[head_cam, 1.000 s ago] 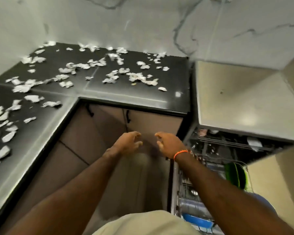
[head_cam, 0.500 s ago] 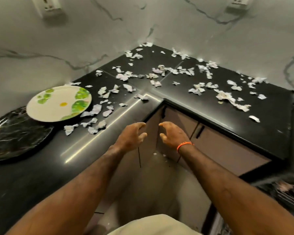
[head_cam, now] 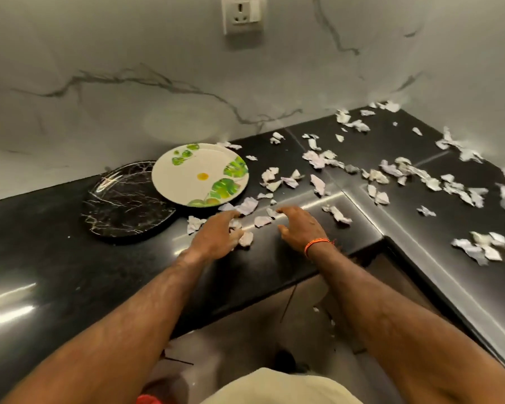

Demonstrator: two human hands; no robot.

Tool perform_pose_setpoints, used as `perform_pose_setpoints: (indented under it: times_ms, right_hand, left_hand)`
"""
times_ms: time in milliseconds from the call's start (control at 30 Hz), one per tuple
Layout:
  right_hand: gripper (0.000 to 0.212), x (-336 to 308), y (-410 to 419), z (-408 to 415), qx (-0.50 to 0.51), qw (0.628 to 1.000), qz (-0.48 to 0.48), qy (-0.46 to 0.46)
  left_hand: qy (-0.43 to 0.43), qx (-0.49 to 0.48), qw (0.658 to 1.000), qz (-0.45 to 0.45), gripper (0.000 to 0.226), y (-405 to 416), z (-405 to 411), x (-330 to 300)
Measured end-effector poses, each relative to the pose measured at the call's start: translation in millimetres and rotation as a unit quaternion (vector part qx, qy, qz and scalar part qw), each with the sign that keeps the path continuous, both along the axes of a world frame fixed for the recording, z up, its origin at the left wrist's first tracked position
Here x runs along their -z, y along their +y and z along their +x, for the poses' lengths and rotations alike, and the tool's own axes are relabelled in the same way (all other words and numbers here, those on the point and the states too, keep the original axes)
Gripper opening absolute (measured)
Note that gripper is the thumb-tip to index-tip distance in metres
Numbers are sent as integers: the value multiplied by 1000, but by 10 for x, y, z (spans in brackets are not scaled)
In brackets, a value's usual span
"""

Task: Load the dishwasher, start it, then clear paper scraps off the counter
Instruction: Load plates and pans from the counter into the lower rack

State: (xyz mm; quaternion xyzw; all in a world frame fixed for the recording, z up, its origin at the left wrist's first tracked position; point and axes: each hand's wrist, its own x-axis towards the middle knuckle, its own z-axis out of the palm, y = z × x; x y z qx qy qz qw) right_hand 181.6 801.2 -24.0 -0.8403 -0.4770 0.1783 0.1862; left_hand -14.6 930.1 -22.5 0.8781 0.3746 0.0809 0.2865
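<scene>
Head view: both hands (head_cam: 257,228) reach, fingers curled, over paper scraps (head_cam: 247,206).

No readable text, label, brand, number or sign appears anywhere in the frame. The wall socket (head_cam: 243,13) at the top centre shows only its pin holes and a plain switch, with no lettering that can be made out. The white plate (head_cam: 200,174) left of centre carries green leaf shapes and a yellow spot, but no words. The torn paper scraps (head_cam: 318,158) scattered across the black counter (head_cam: 70,272) toward the right look blank or too small and blurred to read. The orange band (head_cam: 318,244) on the wrist near the centre bears no visible writing.
</scene>
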Motion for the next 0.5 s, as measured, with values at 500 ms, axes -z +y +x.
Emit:
perform_pose_setpoints:
  times_ms: [500]
  right_hand:
    - [49, 93, 1888, 416, -91, 995, -33, 25]
  left_hand:
    - [47, -201, 978, 16, 53, 1256, -316, -71]
